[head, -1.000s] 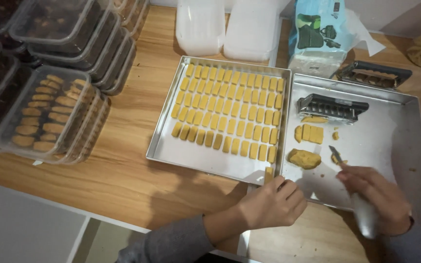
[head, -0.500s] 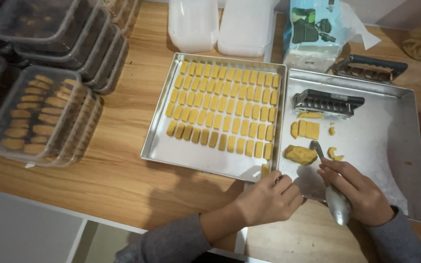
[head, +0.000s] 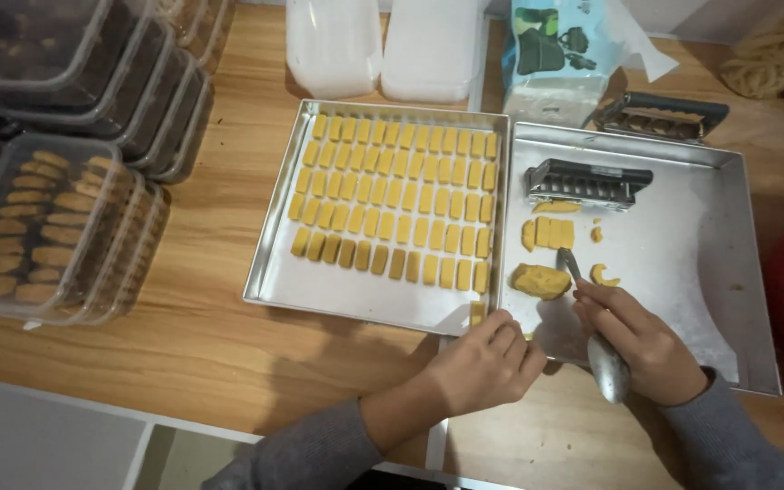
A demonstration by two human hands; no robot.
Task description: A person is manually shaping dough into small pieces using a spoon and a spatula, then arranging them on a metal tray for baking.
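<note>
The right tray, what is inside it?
The right tray holds a metal cutter, cut dough pieces, a dough lump and scraps. The right hand covers part of its floor.

— The two baking trays [head: 274,281] are showing dull, brushed metal, and the spoon [head: 605,363] in the right hand [head: 641,340] is gleaming, polished steel.

— Agreed. The dough lump [head: 540,280] is looking soft and matt, slightly grainy. The table [head: 210,336] is showing smooth, lightly varnished wood.

— The stacked boxes [head: 56,227] are glinting: clear glossy plastic. The sleeves [head: 319,449] are looking like knitted cloth, perhaps wool.
</note>
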